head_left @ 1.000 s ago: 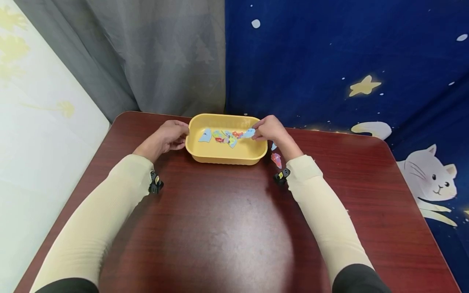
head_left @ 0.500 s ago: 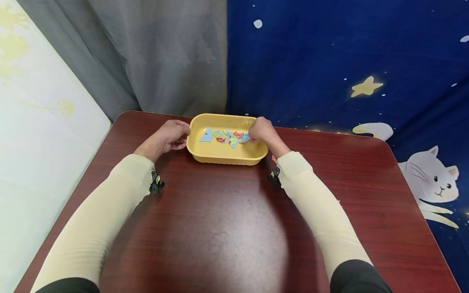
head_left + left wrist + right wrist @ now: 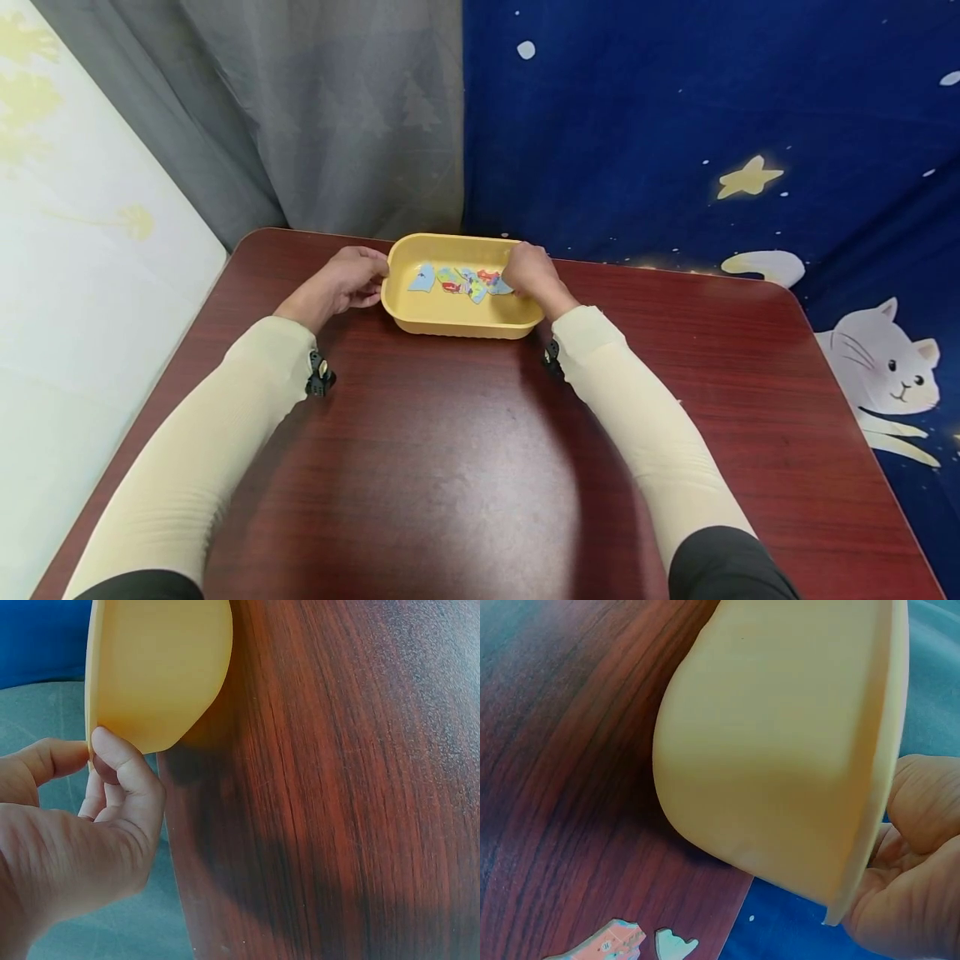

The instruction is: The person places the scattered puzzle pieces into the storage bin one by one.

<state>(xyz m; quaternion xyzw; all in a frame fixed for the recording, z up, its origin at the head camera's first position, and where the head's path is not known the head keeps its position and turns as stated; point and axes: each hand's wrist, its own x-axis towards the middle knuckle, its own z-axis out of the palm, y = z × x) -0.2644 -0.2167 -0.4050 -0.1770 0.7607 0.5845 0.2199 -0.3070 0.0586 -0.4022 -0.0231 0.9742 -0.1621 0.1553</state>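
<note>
Tray (image 3: 450, 312) pinched by left hand (image 3: 348, 277), right hand (image 3: 532, 272) over it, grip unclear, pieces (image 3: 476, 290) inside, print unreadable

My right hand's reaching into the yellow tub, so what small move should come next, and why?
Probably lift the right hand out, empty, toward the orange piece. It and a pale piece lie outside the tub, while other pieces are already inside. The left hand pinches the tub's edge. Whether the right hand holds anything is hidden.
</note>
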